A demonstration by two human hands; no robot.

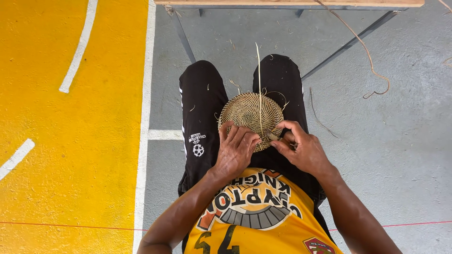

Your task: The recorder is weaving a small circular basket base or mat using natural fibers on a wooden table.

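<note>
Head view, looking straight down at a seated person's lap; a round coiled woven disc (251, 116), straw-coloured with dark flecks, lies across the thighs at frame centre, on black trousers (202, 103); disc sits just above the hands in the frame, its lower edge under the fingers.

Left hand (237, 149): at the disc's lower-left rim, fingers curled together over the edge, pressing on the weave; closed on the disc's rim as far as can be seen, thumb hidden.

Right hand (301, 148): at the disc's lower-right rim, thumb and forefinger pinched together on a small dark tool (274, 135), its tip pointing left toward the rim; exact kind of tool too small to tell.

Key relation: a single long straw strand (258, 80) runs from near the pinch point up across the disc face and beyond its upper edge; long axis nearly vertical in the frame, slightly left of the right hand; right hand is the nearer to its lower end; left hand just beside, touching the disc but apparently not the strand.

Surroundings: loose fibre ends stick out at the disc's upper-right rim; a curled loose fibre (372, 70) lies on the grey floor (400, 141) in the upper right, well apart from the hands; yellow painted floor area (70, 141) fills the left; the edge of a wooden worktop (287, 3) on metal legs crosses the top.
</note>
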